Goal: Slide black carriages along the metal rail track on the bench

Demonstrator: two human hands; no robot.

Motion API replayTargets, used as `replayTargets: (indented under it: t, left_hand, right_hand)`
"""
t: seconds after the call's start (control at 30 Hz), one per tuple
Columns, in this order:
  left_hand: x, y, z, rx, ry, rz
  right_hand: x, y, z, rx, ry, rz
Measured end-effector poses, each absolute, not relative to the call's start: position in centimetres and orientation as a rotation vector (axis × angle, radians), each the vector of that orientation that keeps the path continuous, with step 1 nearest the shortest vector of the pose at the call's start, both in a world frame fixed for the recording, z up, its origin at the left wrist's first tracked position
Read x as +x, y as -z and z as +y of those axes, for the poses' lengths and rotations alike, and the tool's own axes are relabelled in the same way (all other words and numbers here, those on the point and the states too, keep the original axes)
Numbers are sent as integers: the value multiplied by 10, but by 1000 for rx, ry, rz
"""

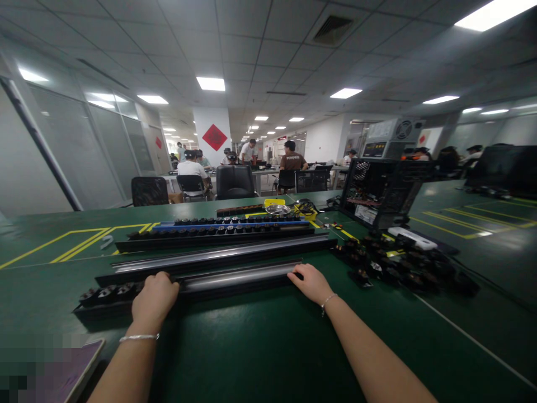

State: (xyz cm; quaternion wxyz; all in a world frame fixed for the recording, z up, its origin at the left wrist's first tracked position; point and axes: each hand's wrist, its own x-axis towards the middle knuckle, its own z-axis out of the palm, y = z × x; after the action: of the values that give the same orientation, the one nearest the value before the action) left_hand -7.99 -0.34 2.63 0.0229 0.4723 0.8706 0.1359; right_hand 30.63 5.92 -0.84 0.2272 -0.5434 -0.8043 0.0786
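A long black rail with a shiny metal channel (235,278) lies across the green table mat in front of me. My left hand (154,298) is curled over its left part, fingers closed on the rail. My right hand (311,281) rests on the rail's right end with fingers bent around it. Small black parts (109,291) sit in the rail's left end. Behind it lie a second empty rail (218,256) and two more rails filled with black parts (218,228).
A heap of loose black parts (403,263) lies at the right, next to a white bar (413,238) and an open computer case (380,193). A metal bowl (277,209) stands behind the rails. A phone (71,372) lies at bottom left. Several people sit at far desks.
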Motion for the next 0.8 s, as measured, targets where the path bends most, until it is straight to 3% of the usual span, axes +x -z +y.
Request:
replayTargets:
  t: [0.4,0.8]
  left_hand:
    - [-78,-30,-5,1422,-370,2706]
    - [-74,-27,-2,1453,-368,2691]
  right_hand:
    - [308,14,61,-1446,-204,-2197]
    - [329,23,71,-1630,-371,-1759]
